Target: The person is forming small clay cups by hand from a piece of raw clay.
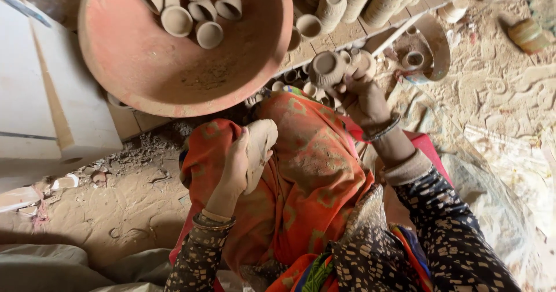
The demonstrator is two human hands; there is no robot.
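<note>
My right hand [362, 95] reaches forward and grips a small unfired clay cup [328, 67] by its side, with another small cup [360, 62] against the fingers. My left hand [234, 167] rests on my orange-clad knee and holds a flat, pale clay-coloured pad or cloth [259, 150]. A large shallow terracotta bowl [145, 66] lies ahead of the left hand, with several small clay cups [191, 14] at its far side.
Rows of taller ribbed clay pots [370, 0] stand on a board [347, 34] at the top. A round dish with a cup in it [425, 52] lies to the right. A pale wooden plank [46, 95] lies at the left. The ground is dusty earth [116, 205].
</note>
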